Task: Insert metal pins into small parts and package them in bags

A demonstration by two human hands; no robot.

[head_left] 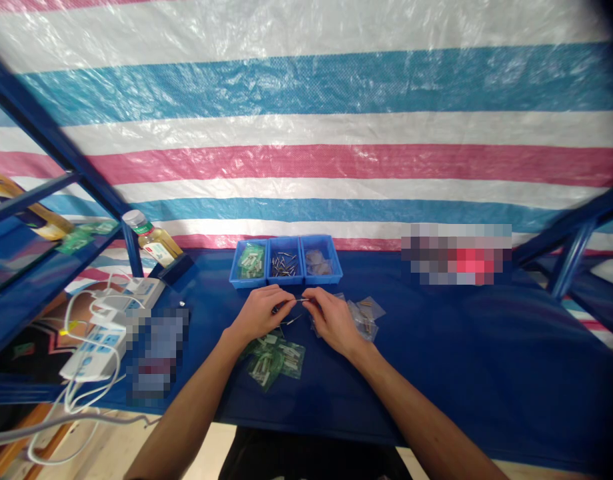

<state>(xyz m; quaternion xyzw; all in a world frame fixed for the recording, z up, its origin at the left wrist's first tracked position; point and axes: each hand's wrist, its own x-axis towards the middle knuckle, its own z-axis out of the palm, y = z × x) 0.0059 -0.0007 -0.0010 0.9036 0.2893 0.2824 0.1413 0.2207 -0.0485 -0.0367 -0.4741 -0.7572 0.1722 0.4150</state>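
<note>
We're seemingly mid two-handed handling: left hand and right hand pinch opposite ends of a slim part just in front of the blue bins; next move calls for steady alignment.

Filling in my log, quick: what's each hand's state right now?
Left hand: closed, pinching one end of a slim silvery pin.
Right hand: closed, apparently pinching the other end; whether it's one piece can't be told.
</note>
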